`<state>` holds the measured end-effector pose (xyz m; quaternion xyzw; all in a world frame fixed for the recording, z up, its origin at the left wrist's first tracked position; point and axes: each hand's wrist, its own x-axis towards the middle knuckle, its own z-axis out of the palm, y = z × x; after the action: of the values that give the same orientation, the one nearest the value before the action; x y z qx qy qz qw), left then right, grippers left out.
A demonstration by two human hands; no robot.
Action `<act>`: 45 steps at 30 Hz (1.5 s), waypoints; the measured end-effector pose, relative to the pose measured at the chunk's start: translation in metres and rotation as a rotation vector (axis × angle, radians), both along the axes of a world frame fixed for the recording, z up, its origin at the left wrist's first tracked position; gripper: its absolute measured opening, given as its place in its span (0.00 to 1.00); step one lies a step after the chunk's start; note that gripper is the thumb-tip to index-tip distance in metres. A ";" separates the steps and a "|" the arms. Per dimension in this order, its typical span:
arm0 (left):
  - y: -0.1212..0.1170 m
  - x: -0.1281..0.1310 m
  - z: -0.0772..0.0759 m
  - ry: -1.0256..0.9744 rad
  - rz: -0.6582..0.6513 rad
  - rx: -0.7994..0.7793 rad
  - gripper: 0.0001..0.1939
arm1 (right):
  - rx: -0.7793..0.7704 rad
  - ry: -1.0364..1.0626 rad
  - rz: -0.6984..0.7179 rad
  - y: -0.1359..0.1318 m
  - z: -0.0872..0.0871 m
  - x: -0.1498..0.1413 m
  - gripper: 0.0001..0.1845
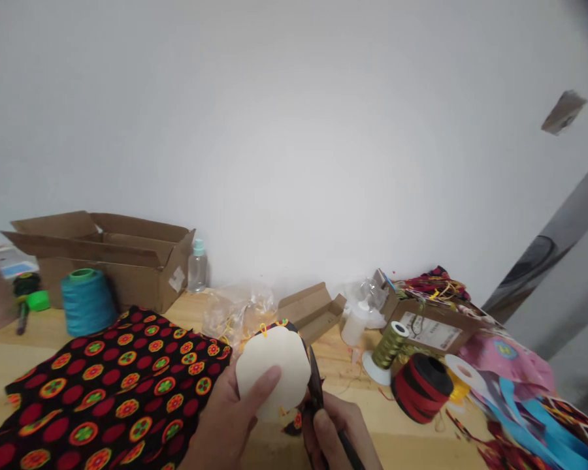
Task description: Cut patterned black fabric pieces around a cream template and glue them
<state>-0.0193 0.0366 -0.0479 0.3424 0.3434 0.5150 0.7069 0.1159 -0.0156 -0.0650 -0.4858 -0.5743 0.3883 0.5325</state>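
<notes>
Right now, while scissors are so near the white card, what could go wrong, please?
First, the scissors are close along the right edge of the white card, so a slip might nick it. Second, the left hand grips this same card, so a stray cut could perhaps reach it. Third, the yellow thread at the top edge might snag.

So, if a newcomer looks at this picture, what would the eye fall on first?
Probably the black cloth with bright round motifs, spread over the left of the wooden table. At bottom centre, the left hand holds a pale, rounded piece, and the right hand beside it holds what look like dark scissors. Behind the cloth, a blue thread cone stands before an open cardboard box.
</notes>
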 end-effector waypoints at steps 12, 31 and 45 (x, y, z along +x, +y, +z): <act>-0.001 0.001 -0.006 0.138 0.005 0.005 0.16 | -0.006 -0.013 0.033 0.003 0.015 0.001 0.28; -0.004 0.004 -0.003 0.061 -0.036 0.002 0.15 | 0.135 -0.291 -0.090 0.008 0.002 0.008 0.26; 0.002 -0.001 -0.001 0.024 -0.042 0.013 0.20 | 0.041 -0.174 0.062 0.008 0.003 0.019 0.38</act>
<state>-0.0203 0.0388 -0.0493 0.3605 0.3411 0.4981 0.7110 0.1352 -0.0075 -0.0618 -0.4884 -0.6409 0.3493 0.4782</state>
